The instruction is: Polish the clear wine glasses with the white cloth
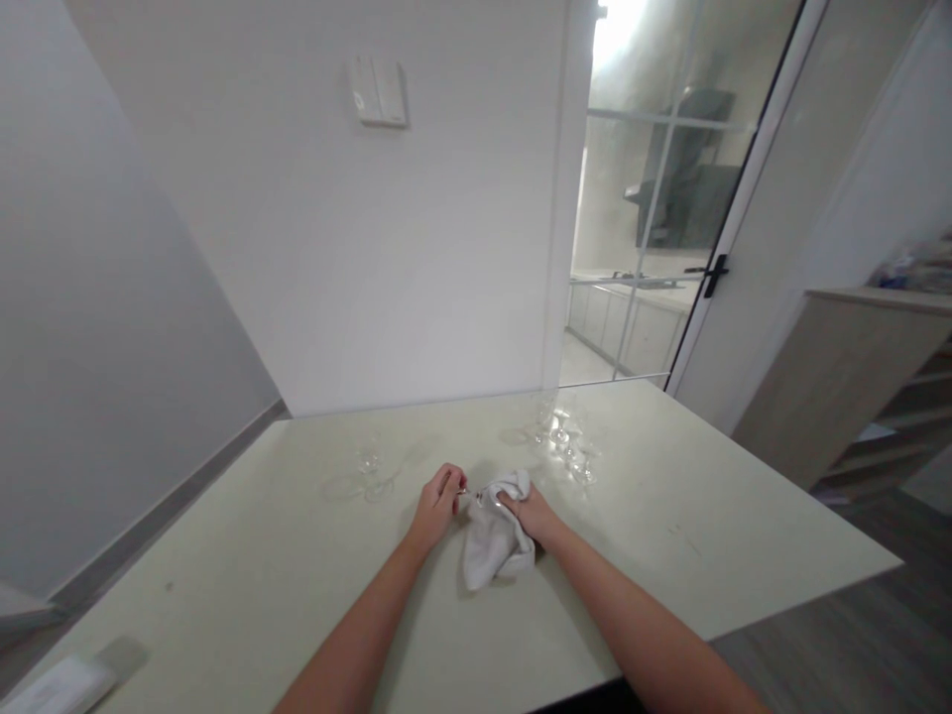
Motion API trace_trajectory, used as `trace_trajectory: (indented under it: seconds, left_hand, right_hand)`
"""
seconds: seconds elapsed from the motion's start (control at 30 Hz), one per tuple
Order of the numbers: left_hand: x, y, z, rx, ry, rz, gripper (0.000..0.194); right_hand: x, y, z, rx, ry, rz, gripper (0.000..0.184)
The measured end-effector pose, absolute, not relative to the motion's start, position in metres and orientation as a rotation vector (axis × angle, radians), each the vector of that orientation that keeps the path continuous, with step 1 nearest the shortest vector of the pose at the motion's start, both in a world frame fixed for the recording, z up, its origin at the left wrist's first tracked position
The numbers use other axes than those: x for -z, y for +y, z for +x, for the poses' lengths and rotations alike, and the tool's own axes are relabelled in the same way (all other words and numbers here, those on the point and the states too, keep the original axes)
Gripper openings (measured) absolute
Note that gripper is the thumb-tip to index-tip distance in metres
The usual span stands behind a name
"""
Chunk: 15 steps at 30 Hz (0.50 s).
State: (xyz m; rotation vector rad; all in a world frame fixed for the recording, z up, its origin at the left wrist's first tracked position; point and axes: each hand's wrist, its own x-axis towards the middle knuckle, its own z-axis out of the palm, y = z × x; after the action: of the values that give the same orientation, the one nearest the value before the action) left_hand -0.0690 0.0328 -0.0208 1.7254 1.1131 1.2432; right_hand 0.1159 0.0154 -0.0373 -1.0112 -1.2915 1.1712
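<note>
My left hand (437, 508) is closed, its fingertips pinching the thin end of a clear stemmed glass (473, 494) held sideways just above the table. My right hand (538, 517) grips a light grey cloth (492, 545), which wraps around the other end of the glass and hangs down in folds. Most of the glass is hidden by the cloth and my fingers. Behind my right hand, several clear stemmed glasses (566, 446) stand close together. Farther left is another clear glass (369, 462), faint against the tabletop.
The pale table (245, 555) meets a white wall at its back edge. A white object (65, 686) lies at the near left corner. Beyond the table's right side are a glass-paned door (647, 198) and a wooden shelf unit (870, 367).
</note>
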Motion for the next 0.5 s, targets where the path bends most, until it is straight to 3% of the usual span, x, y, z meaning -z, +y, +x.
trace_trajectory:
  seconds: [0.17, 0.3, 0.5]
  left_hand:
    - [0.018, 0.029, -0.069, -1.209, 1.106, 1.789, 0.029]
    - [0.016, 0.026, -0.07, -1.167, 1.065, 1.924, 0.031]
    - [0.018, 0.024, -0.067, -1.05, 1.109, 2.022, 0.029]
  right_hand:
    - [0.03, 0.015, 0.112, -1.475, -0.802, -0.918, 0.03]
    - [0.018, 0.016, 0.118, -1.65, -0.598, -0.78, 0.02]
    - [0.013, 0.016, 0.128, -1.767, -0.65, -0.668, 0.024]
